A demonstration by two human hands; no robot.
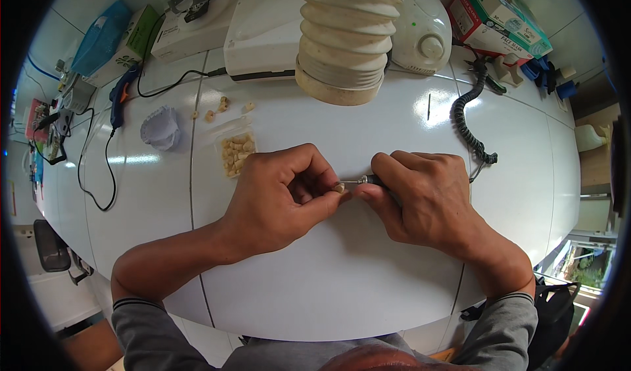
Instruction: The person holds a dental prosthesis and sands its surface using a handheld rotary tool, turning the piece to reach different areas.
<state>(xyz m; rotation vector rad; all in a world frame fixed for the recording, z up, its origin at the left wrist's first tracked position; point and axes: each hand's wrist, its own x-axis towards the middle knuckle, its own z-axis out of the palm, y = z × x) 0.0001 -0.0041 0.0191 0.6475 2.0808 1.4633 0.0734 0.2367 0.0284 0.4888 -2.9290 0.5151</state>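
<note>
So I used the clear bag [237,154] of beige tooth-like bits as my marker. The left hand [279,197] sat just on the near right of it, thumb and fingers pinching a tiny beige piece [339,187], so the piece was also right of the bag and a bit closer to the person. Further right of the bag, the right hand [420,197] had its fingers curled round a dark slim tool [373,180], thin metal tip aimed at the piece. Couldn't tell if the two really touched, way too small. A few loose bits [223,103] lay on the surface [342,279] just beyond the bag, a pale arch-shaped cast [160,128] was off to its left, and a fat ribbed hose [348,39] hung beyond it to the right.
</note>
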